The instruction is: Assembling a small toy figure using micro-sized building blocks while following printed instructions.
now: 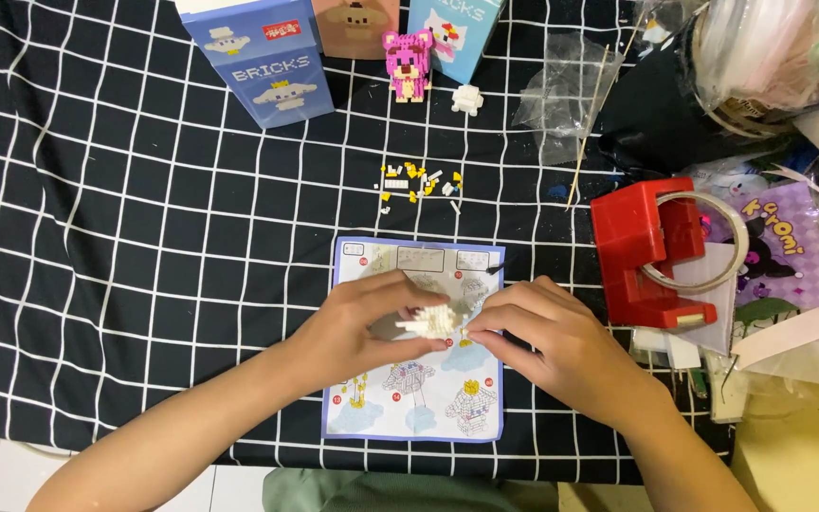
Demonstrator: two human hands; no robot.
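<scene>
the left hand (357, 327) and right hand (547, 337) pinched a small white brick build (431, 320) between their fingertips, above the instruction sheet (409, 398). it looked light and fragile, best gripped at its solid sides.

the middle of the instruction sheet (416, 398) is covered by both hands. the three boxes (258, 57) at the cloth's far edge are cut off by the picture's top edge. the scattered bricks (417, 182) are too small to be told apart.
</scene>
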